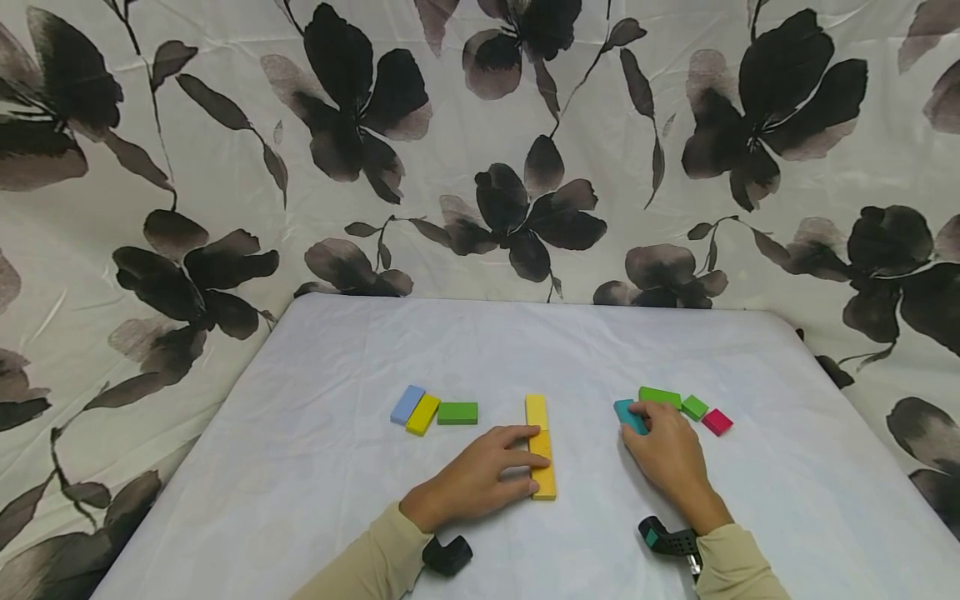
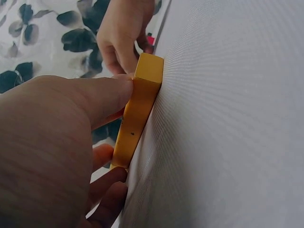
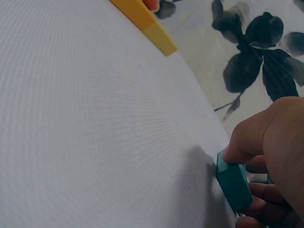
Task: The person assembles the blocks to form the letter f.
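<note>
My left hand [image 1: 480,475] lies with its fingertips on a straight column of yellow blocks [image 1: 543,483] that are set end to end on the white cloth. In the left wrist view, its thumb touches the near yellow block [image 2: 137,109] close to one end. My right hand [image 1: 670,454] pinches a teal block [image 1: 627,414] between thumb and fingers. That teal block [image 3: 233,185] stands tilted close over the cloth in the right wrist view, its far side hidden by the fingers. Just beyond the right hand lies a long green block [image 1: 660,395].
Left of the yellow column, a blue block [image 1: 407,403], a slanted yellow block [image 1: 423,415] and a green block [image 1: 457,413] lie side by side. At right are a small green block [image 1: 694,407] and a red block [image 1: 717,422]. Flowered cloth [image 1: 450,125] hangs behind the table.
</note>
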A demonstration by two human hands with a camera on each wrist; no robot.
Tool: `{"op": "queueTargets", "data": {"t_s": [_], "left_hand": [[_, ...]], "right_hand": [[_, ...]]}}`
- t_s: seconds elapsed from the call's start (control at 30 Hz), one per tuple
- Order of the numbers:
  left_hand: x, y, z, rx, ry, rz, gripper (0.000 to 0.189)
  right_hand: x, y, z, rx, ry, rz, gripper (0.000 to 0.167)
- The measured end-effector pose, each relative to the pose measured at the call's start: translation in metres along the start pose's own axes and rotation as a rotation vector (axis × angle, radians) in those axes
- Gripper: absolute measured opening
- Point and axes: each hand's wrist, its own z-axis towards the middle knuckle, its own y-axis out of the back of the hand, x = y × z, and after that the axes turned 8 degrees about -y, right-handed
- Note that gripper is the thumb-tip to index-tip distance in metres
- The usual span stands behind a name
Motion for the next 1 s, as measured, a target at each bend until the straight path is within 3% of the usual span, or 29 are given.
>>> {"op": "queueTargets", "data": {"t_s": [0.43, 1.0], "left_hand": [[-0.0019, -0.0001, 0.0001, -0.005, 0.005, 0.024, 0.034], [-0.0032, 0.0000, 0.0014, -0.009, 0.026, 0.018, 0.034]], "right_hand": [[0.0029, 0.0002, -0.0020, 0.007, -0.017, -0.034, 0.047], [-0.0007, -0.0017, 0.0010, -0.010, -0.027, 0.000, 0.044]]}}
